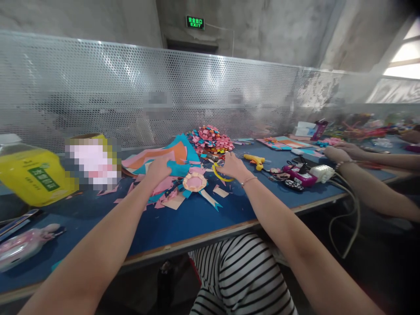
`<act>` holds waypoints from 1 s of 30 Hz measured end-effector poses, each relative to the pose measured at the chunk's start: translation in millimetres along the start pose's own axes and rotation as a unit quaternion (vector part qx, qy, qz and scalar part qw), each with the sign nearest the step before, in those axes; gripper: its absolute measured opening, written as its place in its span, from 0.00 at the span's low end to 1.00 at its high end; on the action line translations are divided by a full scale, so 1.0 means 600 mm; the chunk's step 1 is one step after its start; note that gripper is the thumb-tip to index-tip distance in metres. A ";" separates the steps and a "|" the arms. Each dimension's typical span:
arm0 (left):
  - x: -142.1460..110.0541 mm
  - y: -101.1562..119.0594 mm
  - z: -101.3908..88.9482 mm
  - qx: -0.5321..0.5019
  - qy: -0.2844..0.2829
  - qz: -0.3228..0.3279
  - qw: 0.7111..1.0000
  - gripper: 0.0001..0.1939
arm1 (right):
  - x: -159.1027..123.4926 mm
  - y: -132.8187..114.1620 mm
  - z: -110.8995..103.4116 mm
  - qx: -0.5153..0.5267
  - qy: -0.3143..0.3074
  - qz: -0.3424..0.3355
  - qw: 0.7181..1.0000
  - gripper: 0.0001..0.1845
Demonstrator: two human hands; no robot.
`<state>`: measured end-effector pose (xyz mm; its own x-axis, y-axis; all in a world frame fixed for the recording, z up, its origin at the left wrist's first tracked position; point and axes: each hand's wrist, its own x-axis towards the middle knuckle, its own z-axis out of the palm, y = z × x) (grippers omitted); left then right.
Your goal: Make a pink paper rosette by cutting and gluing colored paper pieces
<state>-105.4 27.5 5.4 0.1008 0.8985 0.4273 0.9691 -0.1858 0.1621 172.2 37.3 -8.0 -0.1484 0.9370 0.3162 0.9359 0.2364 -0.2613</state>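
My left hand [160,168] is closed at the edge of a blue sheet [179,168], beside a fanned stack of orange, pink and blue sheets [180,152]. My right hand [232,167] reaches over the table with thumb and fingers apart. Below it lies a yellow curved band [223,178], partly hidden by the hand; whether they touch I cannot tell. Between my hands rests a rosette [194,182] with a pink centre, cream pleated rim and blue-and-cream tails. Pink, blue and cream scraps surround it. Behind stands a heap of pink, blue and orange pieces [210,139].
A yellow glue gun [254,161] lies right of my right hand, near a purple object [300,175] and a white power strip [322,173]. A yellow-labelled jug [36,175] stands left. Another person's arms [367,179] rest at the right. A perforated metal screen [131,92] backs the table.
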 end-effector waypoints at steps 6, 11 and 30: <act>-0.003 0.056 -0.008 0.026 0.066 0.140 0.988 0.21 | -0.004 -0.012 0.003 -0.042 0.108 -0.072 0.991 0.29; -0.014 0.091 0.003 0.055 0.025 0.271 0.961 0.19 | -0.010 -0.027 0.007 -0.048 0.142 -0.127 0.980 0.27; -0.005 0.063 -0.005 -0.226 0.200 -0.059 0.951 0.14 | 0.007 -0.010 0.005 0.049 0.114 -0.148 0.981 0.25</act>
<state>-69.8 16.7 13.2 -0.1851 0.7170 0.6720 0.7633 -0.3258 0.5579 165.2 40.4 -8.0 -0.3239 0.7440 0.5844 0.8258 0.5238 -0.2092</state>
